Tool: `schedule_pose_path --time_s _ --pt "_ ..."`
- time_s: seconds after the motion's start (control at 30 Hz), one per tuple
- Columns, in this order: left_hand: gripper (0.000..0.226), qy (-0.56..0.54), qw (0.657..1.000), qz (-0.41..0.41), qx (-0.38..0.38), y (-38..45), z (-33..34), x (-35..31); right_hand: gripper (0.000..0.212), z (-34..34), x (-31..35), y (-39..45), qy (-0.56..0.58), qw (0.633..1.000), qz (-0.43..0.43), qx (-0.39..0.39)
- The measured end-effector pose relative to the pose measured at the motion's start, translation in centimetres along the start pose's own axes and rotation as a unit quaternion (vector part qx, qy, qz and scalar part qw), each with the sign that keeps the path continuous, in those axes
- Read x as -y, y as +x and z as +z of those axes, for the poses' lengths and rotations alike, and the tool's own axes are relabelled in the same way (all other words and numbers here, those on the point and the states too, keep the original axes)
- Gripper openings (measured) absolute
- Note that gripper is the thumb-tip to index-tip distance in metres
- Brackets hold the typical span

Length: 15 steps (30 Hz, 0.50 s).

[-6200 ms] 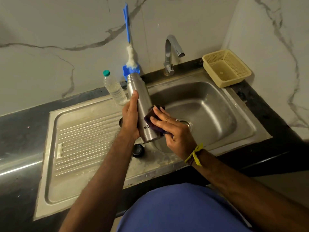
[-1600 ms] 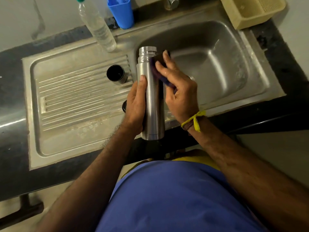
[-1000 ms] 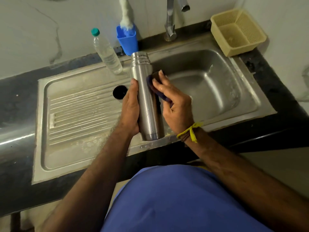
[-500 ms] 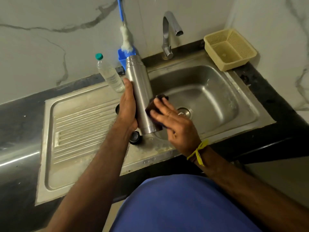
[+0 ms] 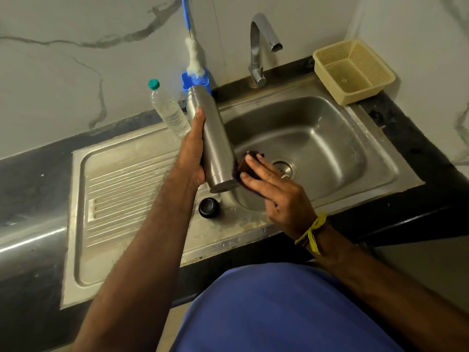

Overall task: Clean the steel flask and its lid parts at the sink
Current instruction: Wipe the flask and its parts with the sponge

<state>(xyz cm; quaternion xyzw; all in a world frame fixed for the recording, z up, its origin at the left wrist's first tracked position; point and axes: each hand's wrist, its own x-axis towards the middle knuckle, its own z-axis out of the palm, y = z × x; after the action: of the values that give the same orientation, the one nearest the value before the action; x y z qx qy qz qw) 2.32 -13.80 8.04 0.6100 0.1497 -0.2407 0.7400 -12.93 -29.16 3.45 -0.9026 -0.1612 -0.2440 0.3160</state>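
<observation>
Above the near-left edge of the sink basin (image 5: 317, 138): one steel flask (image 5: 212, 138), uncapped, tilted with its mouth toward the wall and its base toward the person. Held by the left hand (image 5: 191, 153), fingers curled round the barrel from its left side. At the base end of that grip, on the flask's right flank, a dark purple scrub pad (image 5: 245, 165), pressed to the steel under the near-straight fingers of the right hand (image 5: 274, 184); whether the thumb pinches the pad from beneath cannot be told. Change noted: a second ago the pad worked the upper barrel near the neck; it now sits low, against the bottom rim, and the flask has tipped further from upright. Judgement: the outside scrub has travelled the barrel's length and is nearing its end; base, inside and rinse likely remain. Below the grip, on the drainboard (image 5: 121, 199): one black lid part (image 5: 208, 207), apparently untouched. Beyond the grip, past the flask's mouth: a blue holder (image 5: 186, 82) with bottle brush (image 5: 194, 57); to its left a clear plastic bottle (image 5: 168, 110). Further right: tap (image 5: 258, 47), not running; yellow basket (image 5: 352, 69).
</observation>
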Motion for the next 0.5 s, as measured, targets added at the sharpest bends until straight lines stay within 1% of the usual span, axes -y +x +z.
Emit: schedule_pose_path --time_s 0.07,0.17,0.27,0.3,0.37,0.43,0.5 --pt "0.075 -0.014 1.000 -0.003 0.007 0.2 -0.3 0.2 0.046 0.2 0.1 0.2 0.026 0.999 0.030 -0.002" --pt "0.083 -0.025 1.000 0.001 0.015 0.3 -0.5 0.4 0.043 0.7 0.5 0.9 0.060 0.998 0.011 0.010" --pt "0.085 -0.040 0.999 0.008 0.014 0.4 -0.6 0.8 0.049 1.2 0.7 1.8 0.096 0.994 0.056 -0.016" --pt "0.088 -0.045 0.999 0.004 0.023 0.5 -0.7 1.1 0.050 1.3 0.8 1.9 0.102 0.993 0.057 -0.017" --pt "0.103 -0.056 0.997 -0.005 0.045 0.5 -0.9 1.5 0.052 1.4 0.9 1.7 0.101 0.994 0.031 -0.002" --pt "0.110 -0.059 0.997 0.003 0.040 0.3 -1.0 1.7 0.052 1.2 0.5 1.7 0.104 0.994 0.022 0.003" --pt "0.111 -0.054 0.998 0.009 0.025 0.3 -1.1 2.0 0.053 1.2 0.2 2.3 0.120 0.990 0.068 -0.014"
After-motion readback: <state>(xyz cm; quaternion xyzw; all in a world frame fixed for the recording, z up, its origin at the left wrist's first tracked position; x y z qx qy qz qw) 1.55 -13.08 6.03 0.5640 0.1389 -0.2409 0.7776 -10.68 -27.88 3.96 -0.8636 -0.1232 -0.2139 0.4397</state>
